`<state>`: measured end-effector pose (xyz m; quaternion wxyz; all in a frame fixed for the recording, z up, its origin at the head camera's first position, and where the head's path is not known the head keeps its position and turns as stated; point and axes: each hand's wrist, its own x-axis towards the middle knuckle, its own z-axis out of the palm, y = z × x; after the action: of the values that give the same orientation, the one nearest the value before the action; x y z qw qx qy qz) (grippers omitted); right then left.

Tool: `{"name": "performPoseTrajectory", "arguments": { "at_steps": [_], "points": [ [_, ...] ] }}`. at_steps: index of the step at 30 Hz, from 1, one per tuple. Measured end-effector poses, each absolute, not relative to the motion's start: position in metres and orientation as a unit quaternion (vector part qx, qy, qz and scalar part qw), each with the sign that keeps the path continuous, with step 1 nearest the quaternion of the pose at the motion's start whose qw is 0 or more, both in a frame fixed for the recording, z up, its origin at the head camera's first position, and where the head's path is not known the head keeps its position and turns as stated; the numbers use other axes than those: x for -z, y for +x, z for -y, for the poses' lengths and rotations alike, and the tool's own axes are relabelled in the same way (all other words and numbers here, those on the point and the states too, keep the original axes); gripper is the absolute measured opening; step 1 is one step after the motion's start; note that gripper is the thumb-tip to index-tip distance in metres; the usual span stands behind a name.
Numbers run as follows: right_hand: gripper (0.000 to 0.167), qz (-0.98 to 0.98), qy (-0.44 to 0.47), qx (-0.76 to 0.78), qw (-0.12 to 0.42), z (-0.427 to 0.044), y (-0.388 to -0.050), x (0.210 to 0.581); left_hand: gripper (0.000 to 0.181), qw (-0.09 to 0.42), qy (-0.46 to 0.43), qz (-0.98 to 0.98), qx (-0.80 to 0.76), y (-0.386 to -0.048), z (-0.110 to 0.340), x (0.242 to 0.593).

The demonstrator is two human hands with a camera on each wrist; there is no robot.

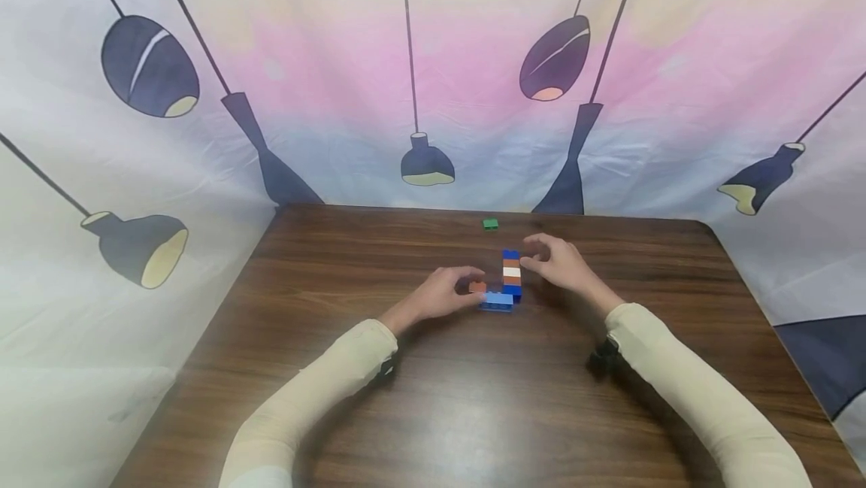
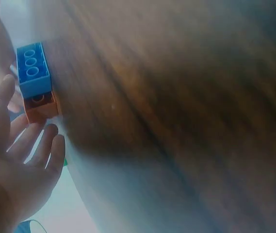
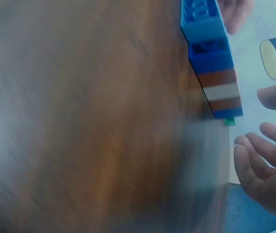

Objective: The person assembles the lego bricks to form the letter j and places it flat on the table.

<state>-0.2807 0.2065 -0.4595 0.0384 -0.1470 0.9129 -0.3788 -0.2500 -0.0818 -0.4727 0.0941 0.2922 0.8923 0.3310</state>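
Observation:
A light blue toy brick (image 1: 498, 301) lies on its side, its hollow underside facing me. Against its left part sits an orange brick (image 2: 41, 110). At its right end, a row of joined blue, orange and white bricks (image 3: 220, 91) runs away from me along the table. My left hand (image 1: 443, 292) is at the orange brick, thumb by the light blue brick's left end; its fingers are loosely bent, and the left wrist view shows no firm grip. To the right of the row, my right hand (image 1: 558, 262) holds nothing, its thumb and fingers spread apart.
A small green brick (image 1: 490, 225) lies near the far edge of the brown wooden table (image 1: 379, 405). A cloth printed with hanging lamps (image 1: 365, 59) hangs behind the table and along its sides.

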Motion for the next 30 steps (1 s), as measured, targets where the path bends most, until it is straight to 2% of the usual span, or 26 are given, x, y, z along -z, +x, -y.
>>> {"name": "performPoseTrajectory", "arguments": {
  "at_steps": [10,18,30],
  "points": [
    [0.043,-0.931,-0.197,0.308,-0.015,-0.208,-0.320,0.450,0.045,0.090,0.301,-0.892,-0.324,-0.250,0.079,0.475],
    [0.046,-0.932,-0.224,0.286,-0.009,-0.190,-0.344,0.456,0.045,0.097,0.294,-0.890,-0.334,-0.249,0.081,0.477],
    [0.046,-0.926,-0.226,0.304,-0.008,-0.162,-0.362,0.465,0.045,0.092,0.299,-0.888,-0.338,-0.251,0.080,0.476]
  ]
}}
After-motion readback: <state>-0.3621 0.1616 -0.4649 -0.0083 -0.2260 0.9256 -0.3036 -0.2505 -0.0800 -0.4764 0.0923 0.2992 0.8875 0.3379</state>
